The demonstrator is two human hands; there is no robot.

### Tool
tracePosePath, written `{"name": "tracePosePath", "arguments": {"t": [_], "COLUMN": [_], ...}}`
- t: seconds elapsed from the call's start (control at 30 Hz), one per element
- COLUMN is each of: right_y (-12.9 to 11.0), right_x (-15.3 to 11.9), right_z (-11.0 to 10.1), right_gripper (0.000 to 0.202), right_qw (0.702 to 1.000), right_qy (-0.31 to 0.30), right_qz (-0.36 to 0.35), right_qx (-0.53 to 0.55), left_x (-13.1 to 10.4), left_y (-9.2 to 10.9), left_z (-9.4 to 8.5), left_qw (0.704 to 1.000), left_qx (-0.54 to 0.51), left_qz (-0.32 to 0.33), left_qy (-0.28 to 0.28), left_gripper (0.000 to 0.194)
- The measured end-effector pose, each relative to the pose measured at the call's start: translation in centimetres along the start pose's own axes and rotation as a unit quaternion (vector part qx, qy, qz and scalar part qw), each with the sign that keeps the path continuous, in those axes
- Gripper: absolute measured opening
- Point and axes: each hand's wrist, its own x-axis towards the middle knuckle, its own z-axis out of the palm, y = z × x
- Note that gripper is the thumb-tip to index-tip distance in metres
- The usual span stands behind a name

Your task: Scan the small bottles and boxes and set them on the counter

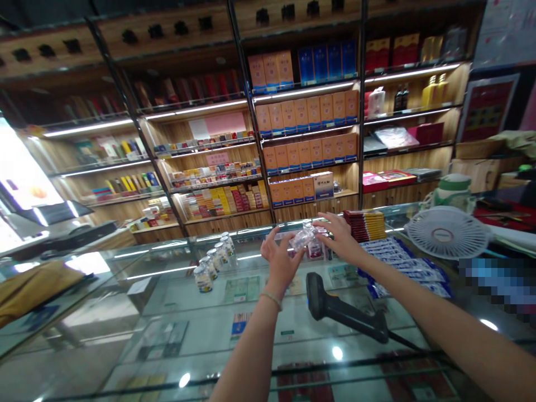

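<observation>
Small clear bottles or packs [301,240] with a glossy, see-through look are bunched between my two hands over the glass counter. My left hand [280,258], a band on its wrist, pinches the nearest clear bottle from the left between thumb and fingers. From the right, my right hand [338,237] curls its thumb and fingers round the same cluster; its fingertips are partly blurred. A pinkish-purple item [316,250] shows just under the cluster. In front of my hands a black barcode scanner [343,310] lies on the glass, its cable trailing right.
A row of small white-capped bottles [213,259] stands left on the glass counter [180,301]. To the right are stacked red-and-yellow packs [364,225], blue-and-white sachets [397,262], a white fan [448,233] and a green-lidded jug [454,190]. Stocked shelves [310,145] line the back wall.
</observation>
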Motion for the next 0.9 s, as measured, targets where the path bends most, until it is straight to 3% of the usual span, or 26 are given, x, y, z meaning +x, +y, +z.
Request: {"name": "tracePosePath", "arguments": {"t": [0.2,0.43,0.63,0.8,0.9], "right_y": [-0.9,-1.4,-0.3,0.1,-0.2], "right_x": [1.9,3.4,2.7,2.1,2.0], "right_z": [-0.2,0.9,1.3,0.1,-0.5], "right_gripper": [0.033,0.031,0.038,0.039,0.037], "right_qw": [1.000,0.998,0.993,0.991,0.992], "right_qy": [-0.012,-0.002,-0.026,-0.070,-0.065], "right_qz": [0.000,0.021,0.049,0.015,0.007], "right_qx": [0.023,0.057,0.100,0.113,0.106], "left_x": [0.2,0.2,0.1,0.1,0.1], "left_y": [0.0,0.0,-0.2,-0.3,-0.4], "left_z": [0.2,0.6,1.1,1.5,1.8], "left_qw": [1.000,0.998,0.996,0.994,0.991], "left_qx": [0.002,-0.020,-0.023,-0.035,-0.047], "left_qz": [-0.014,-0.006,-0.003,0.005,0.029], "left_qy": [-0.020,-0.052,-0.084,-0.104,-0.121], "left_gripper": [0.034,0.022,0.023,0.026,0.027]}}
